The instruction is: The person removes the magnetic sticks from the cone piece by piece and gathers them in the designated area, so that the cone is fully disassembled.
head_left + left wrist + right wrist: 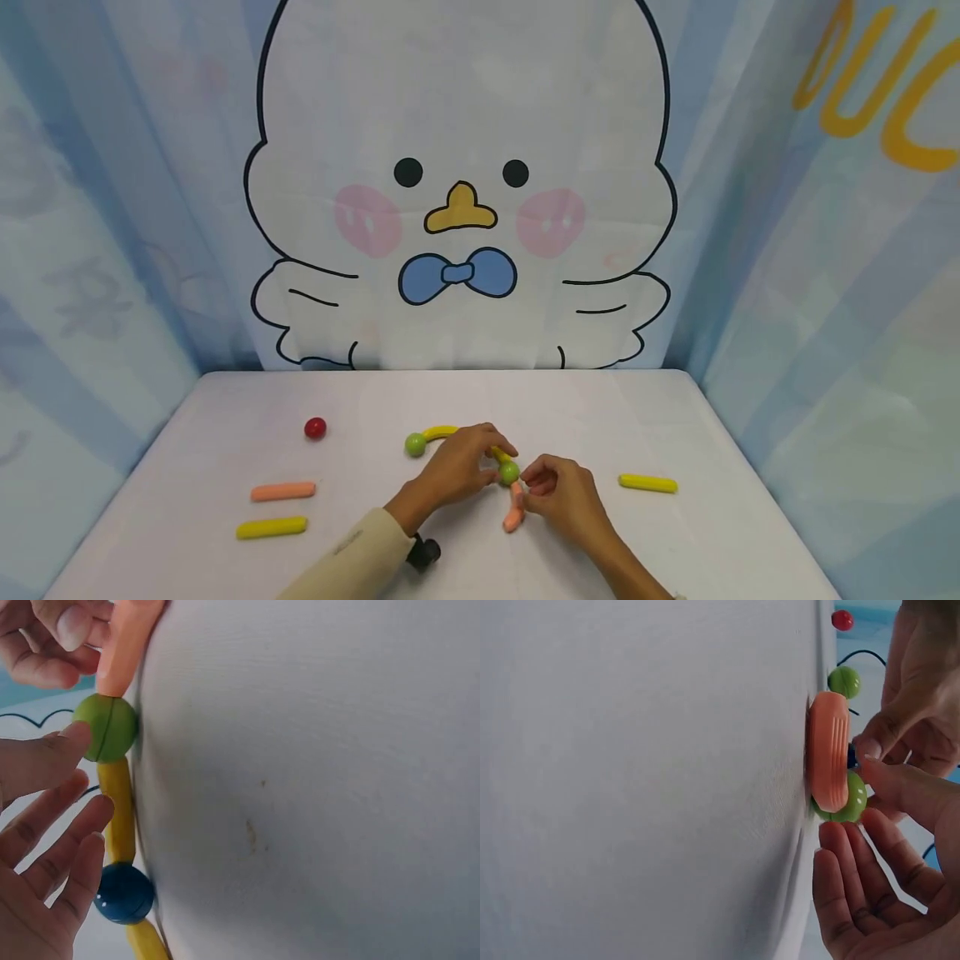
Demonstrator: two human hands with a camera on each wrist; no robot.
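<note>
A chain of sticks and balls lies on the table. An orange curved stick [514,510] meets a green ball [106,727], followed by a yellow stick [116,810], a blue ball [124,892] and a second yellow stick [440,432] ending at another green ball [415,444]. My left hand [465,462] hovers over the chain, thumb tip at the nearer green ball, its other fingers spread beside the yellow stick. At the right, my right hand [564,498] has loosely bent fingers close beside that ball and the orange stick. In the head view the left hand hides the blue ball.
To the left on the white table [360,400] lie a red ball [315,428], a straight orange stick [282,492] and a yellow stick [272,527]. Another yellow stick [648,483] lies to the right. A printed curtain [465,100] stands behind the table.
</note>
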